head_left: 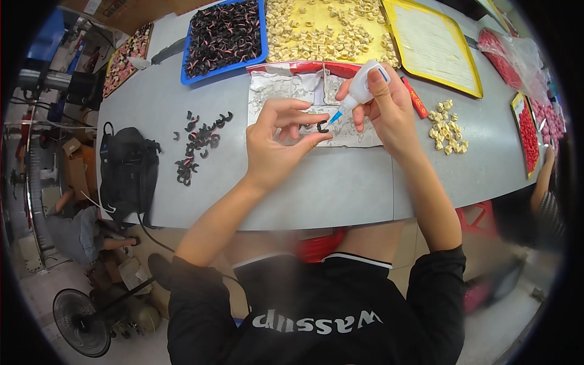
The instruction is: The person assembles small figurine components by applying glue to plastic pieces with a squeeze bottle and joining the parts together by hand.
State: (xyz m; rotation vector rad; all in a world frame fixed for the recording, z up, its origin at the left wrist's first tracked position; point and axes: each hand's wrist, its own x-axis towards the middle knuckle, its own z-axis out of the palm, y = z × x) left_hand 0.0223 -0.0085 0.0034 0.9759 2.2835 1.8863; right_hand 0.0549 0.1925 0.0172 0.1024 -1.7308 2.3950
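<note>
Between thumb and fingertips, my left hand [277, 137] pinches a small black curved piece [322, 126]. My right hand [389, 112] grips a white squeeze bottle [360, 90] tilted downward. Its blue nozzle tip [336, 116] meets or nearly meets the black piece; I cannot tell which. Both hands are above a stained white sheet of paper or card [280, 89] on the grey table. Loose black curved pieces [201, 140], some with pink, lie left of my left hand. A pile of small cream-coloured pieces [448, 129] lies right of my right hand.
Farther back stand a blue tray [263, 45] of black and pink pieces and yellow trays [476, 85], one holding cream pieces. A black bag [128, 170] sits at the table's left edge. A fan [82, 322] stands lower left. Another person's arm [543, 176] shows at right.
</note>
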